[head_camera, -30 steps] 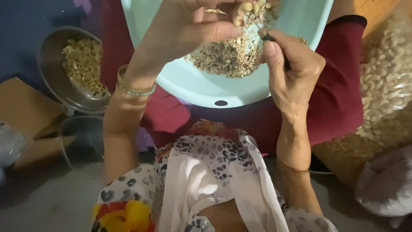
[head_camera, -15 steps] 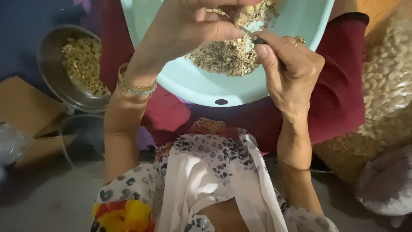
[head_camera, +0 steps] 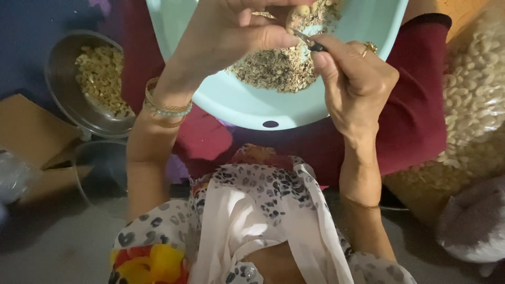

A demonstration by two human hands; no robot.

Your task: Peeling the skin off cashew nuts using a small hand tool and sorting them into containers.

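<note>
My left hand (head_camera: 236,37) is raised over a pale turquoise plastic basin (head_camera: 231,102) and pinches a small pale nut (head_camera: 302,10) at the top edge of the view. My right hand (head_camera: 352,73), with a ring on one finger, grips a small knife (head_camera: 307,41) whose blade points at that nut. The basin rests on my lap and holds a heap of brownish husks and skins (head_camera: 273,68). Beaded bangles sit on my left wrist.
A round steel bowl (head_camera: 66,94) with peeled pale nuts stands at the left. An empty steel bowl (head_camera: 100,176) lies below it beside brown cardboard (head_camera: 31,131). A large clear bag of whitish nuts (head_camera: 473,100) fills the right side. A dark red cloth covers my lap.
My right hand has moved up and left, bringing the knife tip up to the nut held in my left hand. The left hand has stayed in place.
</note>
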